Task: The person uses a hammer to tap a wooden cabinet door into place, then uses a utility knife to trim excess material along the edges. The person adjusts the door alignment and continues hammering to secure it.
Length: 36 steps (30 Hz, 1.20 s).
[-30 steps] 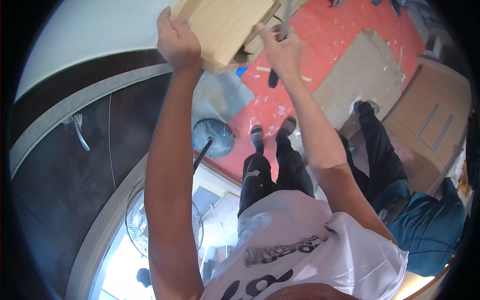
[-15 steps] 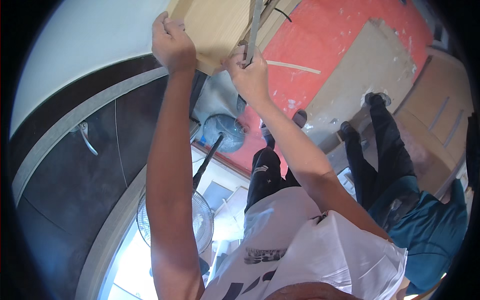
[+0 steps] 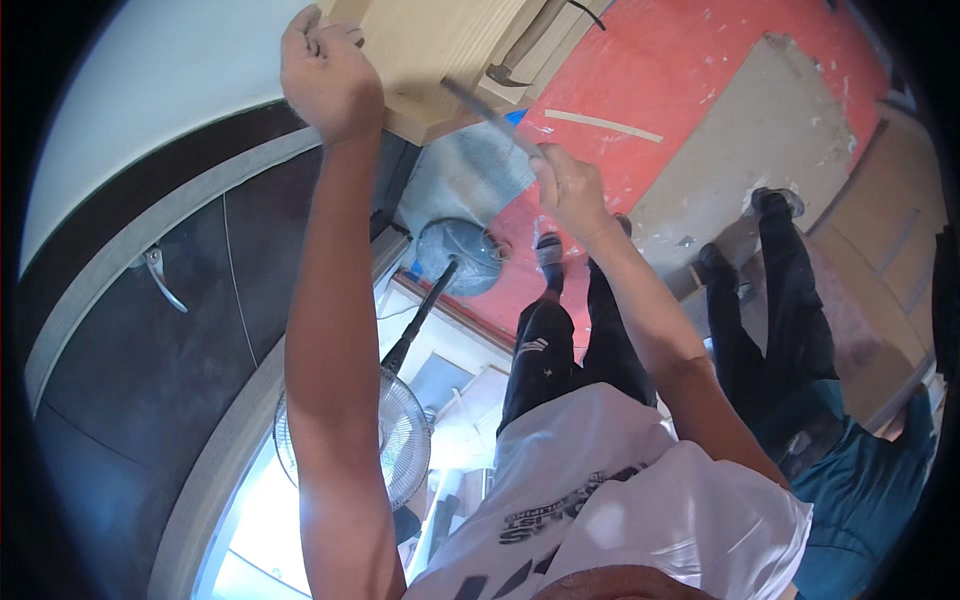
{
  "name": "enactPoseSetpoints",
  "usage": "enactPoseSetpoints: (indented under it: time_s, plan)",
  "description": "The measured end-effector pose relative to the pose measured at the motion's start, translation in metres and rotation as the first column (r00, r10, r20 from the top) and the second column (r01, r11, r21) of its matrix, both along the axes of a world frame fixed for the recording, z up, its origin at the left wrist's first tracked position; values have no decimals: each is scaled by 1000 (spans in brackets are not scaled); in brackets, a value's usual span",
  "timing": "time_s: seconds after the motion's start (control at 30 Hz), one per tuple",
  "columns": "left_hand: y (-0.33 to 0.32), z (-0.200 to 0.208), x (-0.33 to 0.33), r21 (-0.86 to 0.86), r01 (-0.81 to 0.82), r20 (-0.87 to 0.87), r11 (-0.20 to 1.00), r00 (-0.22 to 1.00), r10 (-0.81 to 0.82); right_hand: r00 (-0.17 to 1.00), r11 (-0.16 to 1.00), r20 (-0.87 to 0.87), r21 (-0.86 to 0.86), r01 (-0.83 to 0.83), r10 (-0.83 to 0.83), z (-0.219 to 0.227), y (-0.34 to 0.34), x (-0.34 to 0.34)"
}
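So our right hand [image 3: 575, 192] grips the metal strip [image 3: 495, 117] endwise, probably for reach; left hand's [image 3: 335, 88] fingers curl beside the board [image 3: 430, 50], hold unclear.

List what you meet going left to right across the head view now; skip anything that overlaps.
Door handle → left hand → fan base → right hand → co-worker's teal shirt.
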<state>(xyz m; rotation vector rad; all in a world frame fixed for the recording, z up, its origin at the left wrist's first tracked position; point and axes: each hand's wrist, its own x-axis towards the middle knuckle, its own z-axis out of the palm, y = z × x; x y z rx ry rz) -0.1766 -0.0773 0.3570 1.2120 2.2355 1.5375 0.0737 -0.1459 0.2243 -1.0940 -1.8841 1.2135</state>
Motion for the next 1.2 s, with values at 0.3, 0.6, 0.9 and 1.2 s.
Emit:
enactPoseSetpoints:
  time_s: [0.3, 0.6, 0.9, 1.2]
  plan:
    - [-3, 6, 13, -112, -54, 24, 992, 998, 57, 975, 923, 45, 332, 193, -220, 13, 54, -63]
    - [3, 17, 14, -60, -23, 61, 998, 998, 27, 979, 993, -195, 115, -41, 63, -16, 16, -52]
    - [-4, 15, 12, -88, -50, 23, 995, 998, 52, 997, 994, -62, 107, -38, 45, -8, -17, -16]
    - [-1, 12, 1, 9, -17, 23, 1000, 1000, 17, 993, 998, -101, 23, 56, -54, 15, -16, -37]
